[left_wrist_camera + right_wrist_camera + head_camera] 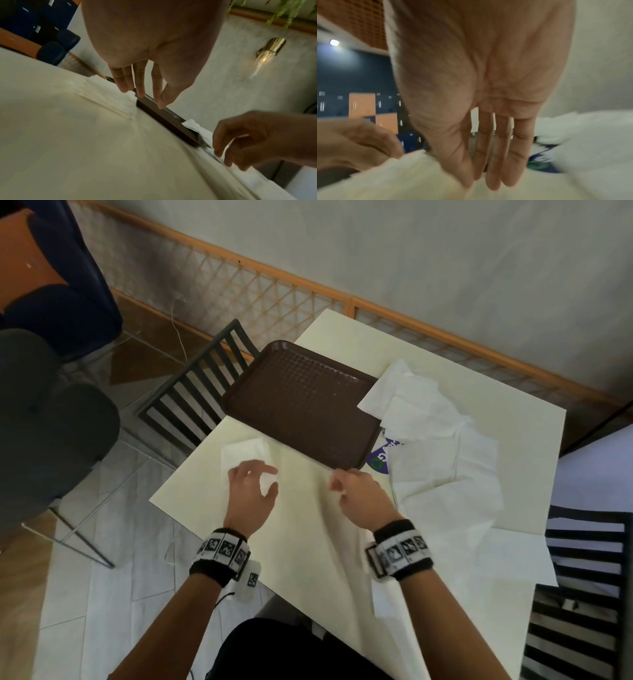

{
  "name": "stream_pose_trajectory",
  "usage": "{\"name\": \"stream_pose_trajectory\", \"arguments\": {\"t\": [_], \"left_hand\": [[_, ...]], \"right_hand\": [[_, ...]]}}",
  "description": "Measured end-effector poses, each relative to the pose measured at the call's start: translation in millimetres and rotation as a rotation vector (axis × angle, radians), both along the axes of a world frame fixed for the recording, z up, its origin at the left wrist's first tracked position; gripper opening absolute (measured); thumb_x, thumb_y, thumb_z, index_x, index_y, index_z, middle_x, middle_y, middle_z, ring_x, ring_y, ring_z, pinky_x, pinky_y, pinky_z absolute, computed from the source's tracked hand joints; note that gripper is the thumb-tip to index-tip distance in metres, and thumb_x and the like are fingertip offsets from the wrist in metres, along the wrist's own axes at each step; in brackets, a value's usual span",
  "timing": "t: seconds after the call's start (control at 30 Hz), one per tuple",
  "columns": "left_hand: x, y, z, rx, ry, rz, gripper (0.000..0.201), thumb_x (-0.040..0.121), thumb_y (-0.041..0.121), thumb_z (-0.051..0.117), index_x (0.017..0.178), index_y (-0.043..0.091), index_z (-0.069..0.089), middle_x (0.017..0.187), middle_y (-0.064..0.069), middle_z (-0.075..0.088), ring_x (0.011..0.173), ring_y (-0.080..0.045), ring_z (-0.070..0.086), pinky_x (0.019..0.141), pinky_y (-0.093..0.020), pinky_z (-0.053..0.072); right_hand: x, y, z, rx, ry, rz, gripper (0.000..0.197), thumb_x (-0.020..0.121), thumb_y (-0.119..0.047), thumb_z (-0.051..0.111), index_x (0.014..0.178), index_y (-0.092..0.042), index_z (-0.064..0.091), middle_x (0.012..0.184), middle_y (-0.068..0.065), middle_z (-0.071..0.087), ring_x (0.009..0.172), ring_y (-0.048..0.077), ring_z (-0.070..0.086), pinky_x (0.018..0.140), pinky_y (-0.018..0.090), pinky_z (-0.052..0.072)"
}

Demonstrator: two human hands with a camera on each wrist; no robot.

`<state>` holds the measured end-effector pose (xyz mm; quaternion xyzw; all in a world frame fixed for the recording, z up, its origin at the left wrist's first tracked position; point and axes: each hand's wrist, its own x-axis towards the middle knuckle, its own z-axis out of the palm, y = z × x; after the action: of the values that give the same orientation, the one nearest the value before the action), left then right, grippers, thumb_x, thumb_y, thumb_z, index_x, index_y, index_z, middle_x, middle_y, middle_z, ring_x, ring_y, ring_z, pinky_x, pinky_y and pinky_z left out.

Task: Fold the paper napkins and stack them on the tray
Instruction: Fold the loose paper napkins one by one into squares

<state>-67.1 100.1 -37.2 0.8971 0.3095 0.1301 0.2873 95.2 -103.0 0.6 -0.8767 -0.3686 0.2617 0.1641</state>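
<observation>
A brown tray lies empty on the cream table; in the left wrist view the tray shows edge-on. A loose heap of white napkins sits right of it. One napkin is spread in front of the tray between my hands, its wrinkled edge by the tray. My left hand hovers over its left part, fingers fairly straight, fingertips touching the paper. My right hand pinches the napkin's right edge near the tray's front corner. The right wrist view is blurred.
A purple sticker lies on the table by the tray's corner. A dark slatted chair stands beyond the left table edge, another at the right. Some napkins hang over the table's right edge.
</observation>
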Motion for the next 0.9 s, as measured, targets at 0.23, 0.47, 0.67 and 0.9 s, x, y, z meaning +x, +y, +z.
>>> {"name": "stream_pose_trajectory", "arguments": {"t": [0.23, 0.47, 0.67, 0.9], "left_hand": [[-1.2, -119.5, 2.0, -0.327, -0.022, -0.107, 0.018, 0.096, 0.016, 0.077, 0.111, 0.027, 0.075, 0.109, 0.015, 0.071, 0.1, -0.006, 0.066, 0.09, -0.033, 0.058], [26.2, -194.5, -3.9, -0.679, -0.005, -0.013, 0.065, 0.082, 0.018, 0.093, 0.136, 0.024, 0.057, 0.108, 0.0, 0.07, 0.084, -0.012, 0.07, 0.078, -0.021, 0.059], [32.8, -207.6, -12.6, -0.55, 0.056, 0.045, 0.051, 0.082, -0.002, 0.082, 0.127, 0.017, 0.066, 0.082, 0.001, 0.075, 0.076, -0.019, 0.075, 0.068, -0.008, 0.052], [17.1, -189.3, -0.2, -0.443, 0.032, 0.133, 0.042, 0.083, -0.008, 0.082, 0.114, 0.018, 0.071, 0.084, 0.004, 0.066, 0.062, 0.004, 0.068, 0.068, -0.013, 0.054]], "right_hand": [[35.3, -95.0, -14.8, -0.281, -0.177, 0.18, 0.013, 0.104, -0.033, 0.066, 0.114, -0.025, 0.064, 0.121, 0.001, 0.063, 0.123, 0.03, 0.054, 0.1, 0.044, 0.046], [38.2, -106.8, -9.7, -0.047, -0.153, 0.238, 0.016, 0.101, -0.029, 0.067, 0.114, -0.025, 0.06, 0.122, -0.001, 0.062, 0.116, 0.027, 0.056, 0.1, 0.045, 0.047], [42.4, -118.0, -27.6, -0.097, -0.163, 0.252, 0.016, 0.1, -0.028, 0.065, 0.115, -0.022, 0.066, 0.117, 0.003, 0.067, 0.118, 0.033, 0.055, 0.096, 0.043, 0.043], [51.3, -131.3, -16.4, 0.191, 0.055, 0.167, 0.032, 0.086, -0.02, 0.091, 0.078, -0.02, 0.06, 0.092, -0.007, 0.058, 0.092, 0.021, 0.059, 0.084, 0.04, 0.05]]}}
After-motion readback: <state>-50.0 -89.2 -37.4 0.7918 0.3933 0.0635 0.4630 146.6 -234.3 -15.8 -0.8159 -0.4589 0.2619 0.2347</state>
